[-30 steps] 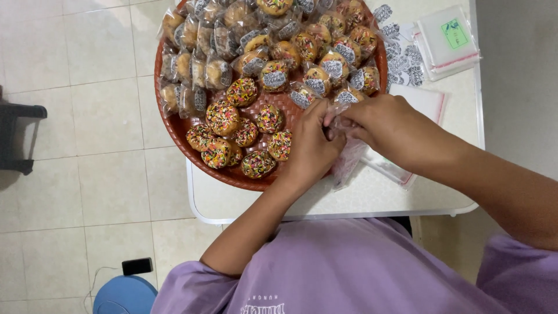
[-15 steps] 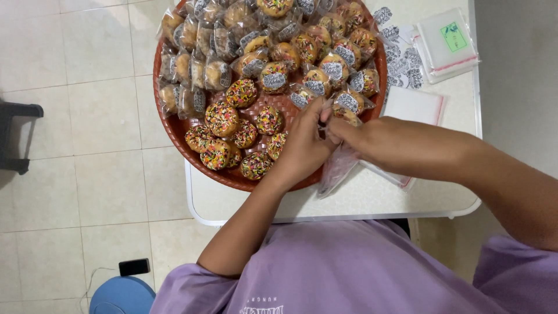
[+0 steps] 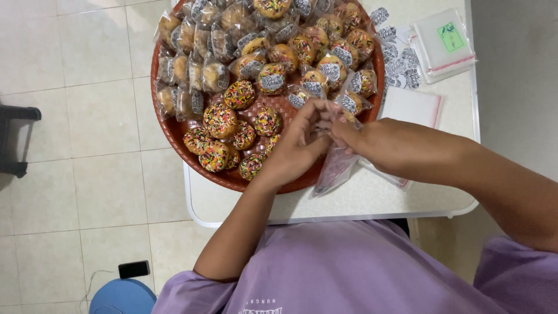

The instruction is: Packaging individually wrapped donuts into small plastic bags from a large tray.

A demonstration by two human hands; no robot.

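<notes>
White laminate covers the small table (image 3: 372, 200), which has rounded corners and a pale raised rim; it stands on a floor (image 3: 87, 116) of large cream tiles with grey grout. A round red-brown woven tray (image 3: 174, 131) takes up the table's left part and overhangs its left edge.

Both hands meet over the tray's near right rim. The left hand (image 3: 299, 145) and the right hand (image 3: 383, 142) each pinch the top of one clear bag (image 3: 337, 166), fingertips closed on the film. The bag hangs from the fingers down across the tray rim onto the table, its lower end near the front edge. Whether it holds anything I cannot tell.

Bare sprinkle cookies (image 3: 224, 131) lie in a cluster on the near left part of the tray, just beside the left hand. Wrapped cookies (image 3: 261, 46), each in clear film with a printed label, fill the far half from rim to rim.

Toward the table's far right corner lies a sheet of stickers (image 3: 401, 55), touching the tray's rim, and beside it a pack of empty bags (image 3: 444, 43) with a green tag. A further flat bag (image 3: 412, 104) lies nearer, just past the right wrist.

On the floor, a dark stool (image 3: 14, 142) stands at the left, and a black phone (image 3: 133, 269) lies by a blue seat (image 3: 122, 296). A purple shirt (image 3: 349, 273) fills the bottom.
</notes>
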